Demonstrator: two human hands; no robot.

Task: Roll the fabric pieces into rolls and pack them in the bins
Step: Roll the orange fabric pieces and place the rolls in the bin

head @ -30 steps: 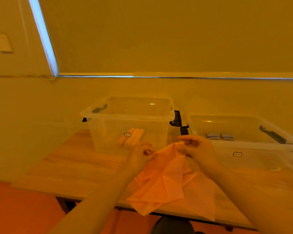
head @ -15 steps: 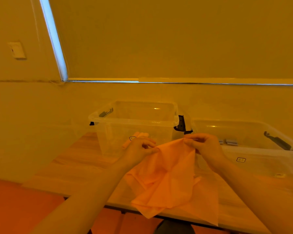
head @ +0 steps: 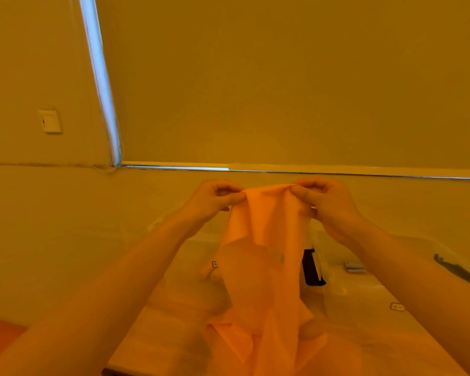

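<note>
An orange fabric piece (head: 266,256) hangs in the air in front of me, its lower part trailing onto the wooden table (head: 158,337). My left hand (head: 210,199) pinches its top edge on the left and my right hand (head: 329,204) pinches the top edge on the right, a short span of cloth stretched between them. Behind the cloth stand two clear plastic bins: the left bin (head: 193,248) is mostly hidden by my arm and the fabric, the right bin (head: 364,289) holds small grey rolls (head: 354,266).
A black latch (head: 311,267) sits between the two bins, and another dark latch (head: 457,271) lies at the right bin's far side. A pale wall with a switch plate (head: 49,121) rises close behind the table. The table's near edge is at the bottom.
Both hands have lifted the fabric's top edge well above the bins and moved apart, so the cloth now hangs lengthwise. The view has tilted upward.
</note>
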